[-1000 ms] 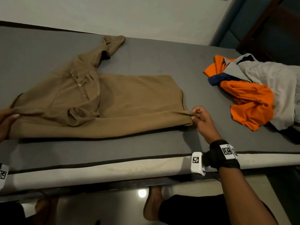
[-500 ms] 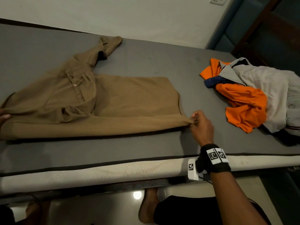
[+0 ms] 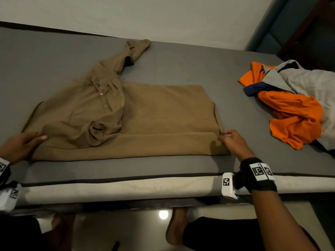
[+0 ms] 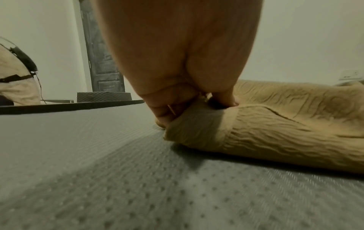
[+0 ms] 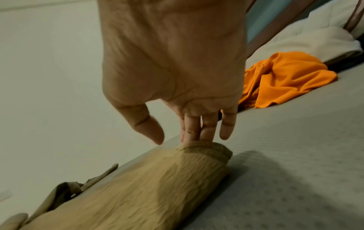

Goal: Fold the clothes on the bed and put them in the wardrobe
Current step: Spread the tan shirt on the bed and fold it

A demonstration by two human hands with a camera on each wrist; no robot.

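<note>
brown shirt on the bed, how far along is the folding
Early. The brown shirt has its near edge folded over lengthwise; the left hand grips one end of that fold, the right hand touches the other. The far sleeve lies unfolded. The orange garment and grey garment lie crumpled, untouched.

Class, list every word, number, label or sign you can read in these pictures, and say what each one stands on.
No readable words or numbers anywhere.
Square black-and-white code markers on the right wrist band and left wrist band: patterns only, no letters.
Brown shirt, orange garment: no print or label visible.
</note>
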